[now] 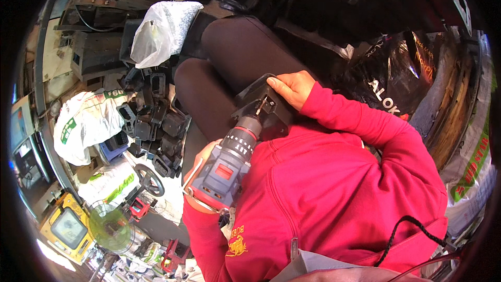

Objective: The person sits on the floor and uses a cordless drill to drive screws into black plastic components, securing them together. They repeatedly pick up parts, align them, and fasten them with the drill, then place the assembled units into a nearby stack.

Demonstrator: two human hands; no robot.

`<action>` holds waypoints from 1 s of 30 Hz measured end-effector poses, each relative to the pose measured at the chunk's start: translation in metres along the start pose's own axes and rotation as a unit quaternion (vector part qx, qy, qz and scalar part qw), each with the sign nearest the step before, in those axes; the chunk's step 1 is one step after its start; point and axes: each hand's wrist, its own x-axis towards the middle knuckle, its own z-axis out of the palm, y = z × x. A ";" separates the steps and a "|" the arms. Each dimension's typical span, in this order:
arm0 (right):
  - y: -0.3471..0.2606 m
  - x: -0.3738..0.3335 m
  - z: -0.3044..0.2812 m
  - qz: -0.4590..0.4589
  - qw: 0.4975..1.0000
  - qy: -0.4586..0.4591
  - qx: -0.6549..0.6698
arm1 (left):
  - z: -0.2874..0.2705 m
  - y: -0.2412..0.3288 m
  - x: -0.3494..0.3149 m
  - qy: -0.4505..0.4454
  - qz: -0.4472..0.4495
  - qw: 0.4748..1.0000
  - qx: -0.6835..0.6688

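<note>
A grey and red cordless drill with a black ribbed chuck (229, 162) sits in the middle of the frame, its nose pointing up and to the right. The left hand (201, 164) is wrapped around the drill's body from the lower left; most of that hand is hidden behind the tool, so only its edge and the wrist with a band show, but it plainly grips the drill. The drill's bit meets a dark, boxy black plastic part (263, 105) just above centre, which rests on the person's lap, against the black-clad legs (229, 57).

The right hand (292, 87) lies on the upper right edge of that black part, fingers curled over it and pressing it down, so it is closed on the part. The two hands are near each other, the drill and the part lying between them along one diagonal line. Both arms wear red sleeves (360, 125) that fill the lower right of the frame.

To the left of the legs lies a heap of similar black plastic housings (154, 120). Above it, in the upper left, sits a white plastic bag (159, 31); another white sack with green print (86, 122) lies at the left edge. A small green fan (109, 227) and a yellow boxy device (65, 227) show in the lower left. A glossy black bag (389, 81) lies at the upper right.
</note>
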 end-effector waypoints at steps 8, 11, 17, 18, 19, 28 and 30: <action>-0.003 0.001 0.000 -0.026 0.999 -0.024 -0.001 | 0.006 0.005 -0.014 0.029 -0.058 0.996 0.065; -0.002 0.002 -0.001 -0.045 0.998 -0.026 -0.031 | 0.005 0.001 -0.017 0.039 -0.064 0.994 0.082; 0.002 0.001 0.002 -0.030 0.999 -0.029 -0.016 | 0.006 -0.001 -0.019 0.018 0.045 0.969 0.243; 0.002 0.002 0.001 -0.025 0.999 -0.032 -0.015 | 0.008 0.001 -0.019 0.014 0.059 0.962 0.266; 0.001 0.003 0.002 -0.024 0.999 -0.034 -0.015 | 0.008 0.003 -0.017 0.013 0.077 0.954 0.290; 0.012 0.002 0.003 -0.084 0.989 0.029 -0.118 | 0.004 -0.014 0.000 0.048 0.237 0.904 0.354; 0.010 0.001 0.000 -0.065 0.983 0.038 -0.168 | 0.001 -0.026 -0.007 0.099 0.221 0.937 0.253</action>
